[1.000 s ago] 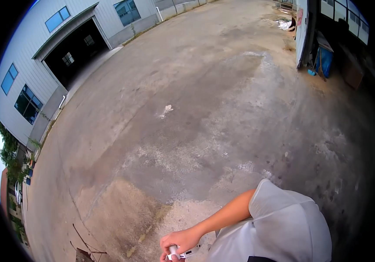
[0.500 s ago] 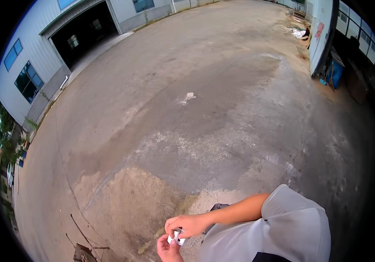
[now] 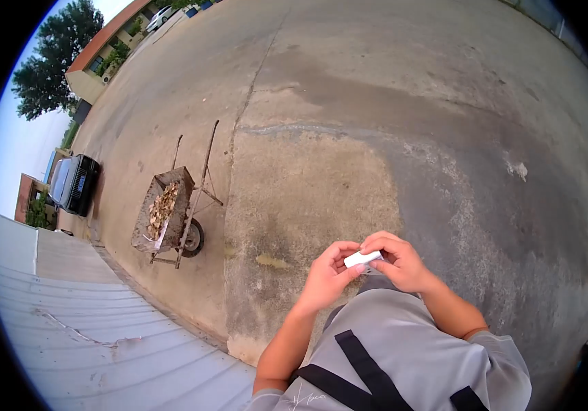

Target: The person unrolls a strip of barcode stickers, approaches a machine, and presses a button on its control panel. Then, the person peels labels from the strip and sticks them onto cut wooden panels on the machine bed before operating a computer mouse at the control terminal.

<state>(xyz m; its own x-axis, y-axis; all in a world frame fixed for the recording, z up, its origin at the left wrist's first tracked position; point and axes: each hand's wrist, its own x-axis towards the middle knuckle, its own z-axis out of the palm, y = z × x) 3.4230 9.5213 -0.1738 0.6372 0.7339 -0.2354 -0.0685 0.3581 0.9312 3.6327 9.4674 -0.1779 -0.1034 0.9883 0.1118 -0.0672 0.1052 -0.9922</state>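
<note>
A small white case-like object point(image 3: 362, 259) with rounded edges is held in front of my torso; its exact kind I cannot make out. My left hand point(image 3: 327, 275) grips its left end between thumb and fingers. On the other end, the fingers and thumb of my right hand point(image 3: 401, 263) are closed around it. Both hands nearly meet over the object, and the fingers cover its ends.
A rusty wheelbarrow point(image 3: 186, 182) holding dry brown scraps stands to the left on the concrete ground point(image 3: 294, 198). Farther left is a parked dark car point(image 3: 75, 183). Corrugated metal wall panels point(image 3: 123, 329) run along the lower left.
The view has swung left, bringing the wheelbarrow and dark car into sight and the large doorway out of it. Both hands still hold the white object, now nearer the middle.
</note>
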